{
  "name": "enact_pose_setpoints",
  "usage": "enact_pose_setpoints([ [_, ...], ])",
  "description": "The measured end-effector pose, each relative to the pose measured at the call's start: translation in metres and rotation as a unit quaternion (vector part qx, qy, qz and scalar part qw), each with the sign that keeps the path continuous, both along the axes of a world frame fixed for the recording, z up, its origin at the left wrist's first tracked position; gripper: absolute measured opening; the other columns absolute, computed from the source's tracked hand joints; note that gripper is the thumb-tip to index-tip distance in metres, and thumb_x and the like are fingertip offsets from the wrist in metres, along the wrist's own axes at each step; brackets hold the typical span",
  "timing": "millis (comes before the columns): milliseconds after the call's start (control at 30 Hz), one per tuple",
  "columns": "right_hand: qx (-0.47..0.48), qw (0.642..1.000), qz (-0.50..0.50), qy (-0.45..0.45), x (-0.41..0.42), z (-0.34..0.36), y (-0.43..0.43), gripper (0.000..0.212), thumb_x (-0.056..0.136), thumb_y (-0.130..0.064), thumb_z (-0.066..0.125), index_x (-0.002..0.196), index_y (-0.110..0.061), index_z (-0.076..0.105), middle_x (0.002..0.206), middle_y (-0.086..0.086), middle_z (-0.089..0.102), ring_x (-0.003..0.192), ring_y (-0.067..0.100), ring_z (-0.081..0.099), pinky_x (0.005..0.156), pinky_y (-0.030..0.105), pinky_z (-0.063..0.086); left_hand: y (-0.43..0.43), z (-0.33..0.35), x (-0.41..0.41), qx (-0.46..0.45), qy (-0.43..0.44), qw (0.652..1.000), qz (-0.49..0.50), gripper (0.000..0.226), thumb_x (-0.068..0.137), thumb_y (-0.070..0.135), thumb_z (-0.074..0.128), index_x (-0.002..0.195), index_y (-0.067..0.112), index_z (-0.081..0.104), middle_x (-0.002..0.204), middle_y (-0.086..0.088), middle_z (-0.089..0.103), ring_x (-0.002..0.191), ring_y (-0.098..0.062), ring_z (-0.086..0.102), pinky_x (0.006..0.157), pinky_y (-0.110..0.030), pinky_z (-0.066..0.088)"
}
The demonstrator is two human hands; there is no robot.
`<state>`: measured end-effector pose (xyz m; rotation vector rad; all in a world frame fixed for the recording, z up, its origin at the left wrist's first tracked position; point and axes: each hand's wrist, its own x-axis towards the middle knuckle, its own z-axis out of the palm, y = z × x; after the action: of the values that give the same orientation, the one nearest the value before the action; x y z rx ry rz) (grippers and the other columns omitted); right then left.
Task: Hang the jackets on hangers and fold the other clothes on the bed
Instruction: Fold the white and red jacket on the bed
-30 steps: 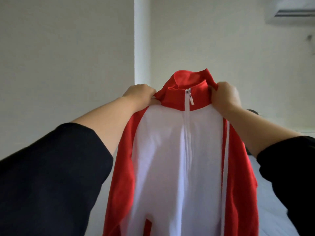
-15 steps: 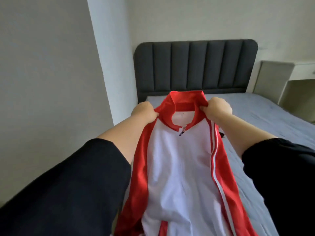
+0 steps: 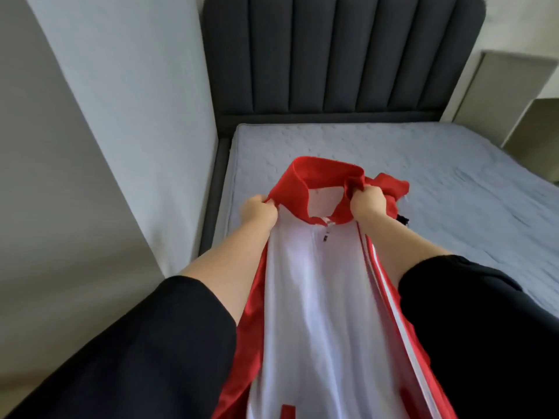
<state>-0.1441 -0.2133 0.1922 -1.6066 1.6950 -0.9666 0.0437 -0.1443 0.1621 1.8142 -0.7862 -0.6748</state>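
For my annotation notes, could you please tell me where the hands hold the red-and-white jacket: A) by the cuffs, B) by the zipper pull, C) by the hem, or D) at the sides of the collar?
D: the left hand and right hand each grip the jacket at one side of its collar.

The jacket (image 3: 317, 297) runs off the bottom edge, so its hem is out of sight. The fingertips of the left hand (image 3: 258, 208) and right hand (image 3: 367, 201) are buried in its collar (image 3: 302, 176). A small black thing (image 3: 403, 219) behind the right forearm (image 3: 405, 252) is too hidden to identify.
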Motion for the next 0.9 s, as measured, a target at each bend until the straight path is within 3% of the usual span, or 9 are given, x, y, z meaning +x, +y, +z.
enact_pose_setpoints([
  [67,-0.01,0.998,0.027,-0.048,0.015,0.006,-0.025,0.038,0.1,-0.021,0.039,0.131,-0.003,0.052,0.129,0.015,0.057,0.122,0.032,0.051,0.092,0.031,0.038,-0.016,0.012,-0.007,-0.05,0.013,0.998,-0.032,0.031,0.094,0.024,0.051,0.122,0.013,0.059,0.114,-0.01,0.064,0.109,-0.03,0.06,0.089,-0.034,0.047],
  [133,0.032,0.991,0.047,-0.122,0.026,-0.002,-0.038,0.064,0.095,-0.037,0.041,0.149,-0.009,0.024,0.148,0.004,0.039,0.136,0.022,0.036,0.108,0.031,0.027,-0.026,0.007,-0.013,-0.063,0.046,0.992,-0.095,0.063,0.094,0.025,0.054,0.149,0.023,0.023,0.144,-0.005,0.043,0.131,-0.026,0.043,0.102,-0.034,0.038],
  [233,0.049,0.99,0.058,-0.123,0.032,-0.052,-0.012,0.061,0.099,-0.033,0.042,0.15,-0.009,0.018,0.151,0.011,0.033,0.136,0.026,0.034,0.11,0.035,0.027,-0.005,-0.04,-0.018,0.035,-0.062,0.978,-0.197,0.089,0.09,0.014,0.056,0.152,0.025,-0.008,0.159,0.002,0.012,0.141,-0.022,0.027,0.106,-0.025,0.029],
  [367,0.201,0.973,0.112,0.023,0.024,-0.173,0.076,0.065,0.101,-0.028,0.04,0.153,-0.01,0.006,0.157,0.011,0.02,0.142,0.029,0.026,0.107,0.033,0.029,0.05,-0.125,-0.027,0.251,-0.282,0.892,-0.251,0.082,0.091,0.014,0.049,0.152,0.027,-0.004,0.16,-0.001,0.002,0.147,-0.026,0.004,0.118,-0.049,0.013],
  [467,0.212,0.937,0.169,0.22,0.014,-0.235,0.134,0.067,0.099,-0.037,0.034,0.153,-0.014,0.001,0.161,0.004,0.001,0.148,0.02,0.001,0.118,0.045,0.005,0.097,-0.168,-0.022,0.325,-0.346,0.838,-0.269,0.074,0.098,0.023,0.043,0.152,0.03,-0.008,0.161,-0.001,-0.01,0.147,-0.025,-0.008,0.118,-0.051,0.004],
  [600,0.147,0.934,0.165,0.282,0.009,-0.253,0.171,0.066,0.099,-0.033,0.028,0.153,-0.016,-0.004,0.161,0.003,-0.005,0.148,0.016,-0.01,0.118,0.045,-0.004,0.144,-0.195,-0.02,0.276,-0.369,0.86,-0.221,0.071,0.098,0.05,0.034,0.152,0.03,-0.008,0.161,-0.004,0.001,0.148,-0.021,-0.001,0.118,-0.045,0.005],
  [700,0.154,0.924,0.173,0.304,0.011,-0.251,0.17,0.066,0.098,-0.034,0.026,0.153,-0.014,-0.006,0.161,0.005,-0.006,0.147,0.018,-0.011,0.118,0.046,-0.005,0.179,-0.207,-0.011,0.228,-0.384,0.874,-0.19,0.067,0.098,0.05,0.034,0.153,0.024,0.005,0.16,-0.002,0.011,0.147,-0.018,0.009,0.12,-0.036,0.01],
  [800,0.167,0.899,0.183,0.361,0.013,-0.251,0.169,0.066,0.1,-0.036,0.023,0.152,-0.012,-0.009,0.161,0.008,-0.01,0.147,0.021,-0.011,0.118,0.049,-0.003,0.204,-0.207,0.007,0.234,-0.466,0.827,-0.212,0.068,0.096,0.049,0.04,0.153,0.023,0.012,0.156,-0.003,0.022,0.14,-0.022,0.025,0.111,-0.036,0.025],
  [900,0.181,0.869,0.174,0.426,0.021,-0.246,0.175,0.064,0.1,-0.036,0.018,0.151,-0.01,-0.01,0.16,0.011,-0.011,0.147,0.025,-0.009,0.117,0.052,0.001,0.206,-0.188,0.013,0.289,-0.406,0.861,-0.099,0.083,0.087,0.049,0.059,0.151,0.023,0.012,0.141,-0.006,0.032,0.124,-0.024,0.042,0.097,-0.036,0.041],
])
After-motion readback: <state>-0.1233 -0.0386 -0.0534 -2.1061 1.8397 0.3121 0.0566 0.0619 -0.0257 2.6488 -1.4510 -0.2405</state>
